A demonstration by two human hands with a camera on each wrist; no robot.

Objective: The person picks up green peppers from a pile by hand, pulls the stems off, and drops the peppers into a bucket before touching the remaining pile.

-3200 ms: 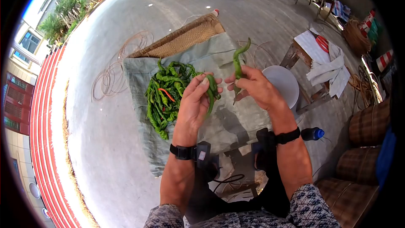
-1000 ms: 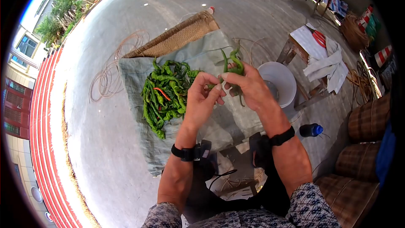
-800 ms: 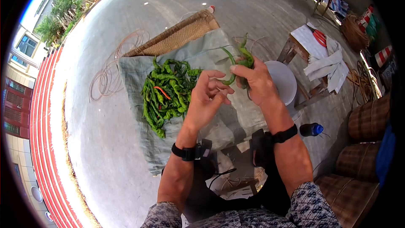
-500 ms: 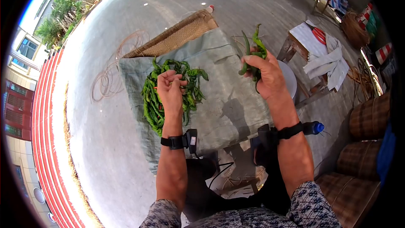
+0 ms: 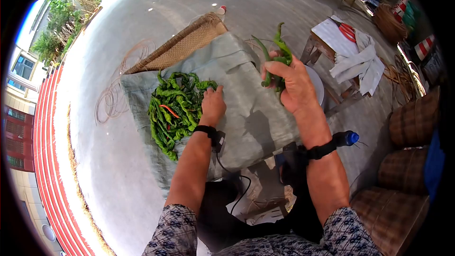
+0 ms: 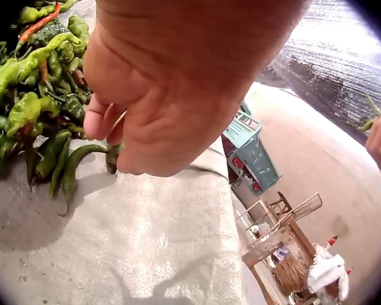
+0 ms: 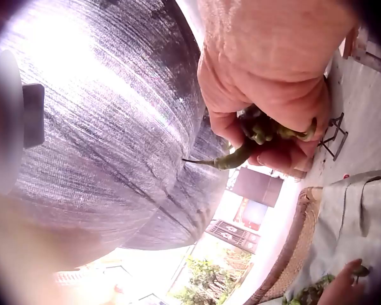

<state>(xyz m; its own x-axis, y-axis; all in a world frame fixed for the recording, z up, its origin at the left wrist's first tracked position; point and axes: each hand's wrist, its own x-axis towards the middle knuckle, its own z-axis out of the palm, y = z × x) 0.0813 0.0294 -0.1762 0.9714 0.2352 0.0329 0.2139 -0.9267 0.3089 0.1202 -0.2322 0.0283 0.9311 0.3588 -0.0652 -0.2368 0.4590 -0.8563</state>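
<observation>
A heap of green peppers [image 5: 177, 106] with a red one [image 5: 169, 111] lies on a grey-green cloth [image 5: 237, 137]. At the heap's right edge the left hand [image 5: 213, 106] has its fingertips on a green pepper [image 5: 207, 85]; in the left wrist view the left hand [image 6: 159, 108] covers most of that pepper. Raised over the cloth's right side, the right hand [image 5: 294, 83] holds several green peppers [image 5: 283, 47], pointing up. From the right hand [image 7: 273, 82] in the right wrist view, one pepper's thin tip [image 7: 225, 160] sticks out.
A woven basket [image 5: 182, 42] lies under the cloth's far edge. Behind the right hand stands a pale bucket [image 5: 316, 85]. Right of it, a wooden stool carries white cloths [image 5: 362, 66] and red-handled scissors [image 5: 347, 32]. A blue-capped bottle [image 5: 351, 137] is beside the right wrist.
The left hand has moved away from the right hand, down to the heap's right edge. The peppers both hands were handling are now in the right hand alone, which has moved right and up.
</observation>
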